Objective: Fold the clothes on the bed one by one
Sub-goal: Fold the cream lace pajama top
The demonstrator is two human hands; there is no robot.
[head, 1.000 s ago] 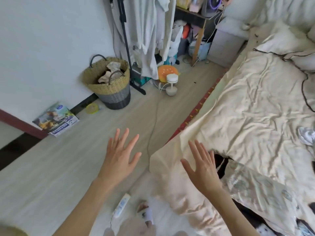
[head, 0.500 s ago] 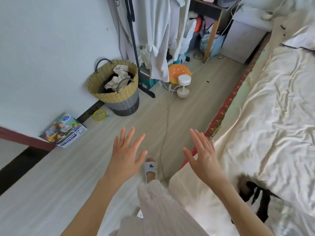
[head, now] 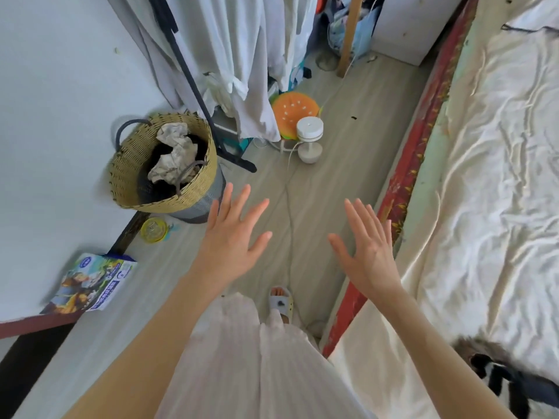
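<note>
A strip of bare floor (head: 348, 164) is left open between the bed (head: 499, 207) on the right and the woven basket (head: 169, 164) on the left; farther on, it is narrowed by a small white fan (head: 309, 140), an orange cushion (head: 295, 111) and hanging white garments (head: 242, 55).

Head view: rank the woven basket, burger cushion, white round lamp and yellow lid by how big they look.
1. woven basket
2. burger cushion, partly hidden
3. white round lamp
4. yellow lid
Lamp and lid look close.

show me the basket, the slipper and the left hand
basket (head: 193, 195), head view, on its woven front wall
slipper (head: 281, 302), head view, on its grey strap
left hand (head: 233, 240), head view, on the back of the hand
</note>
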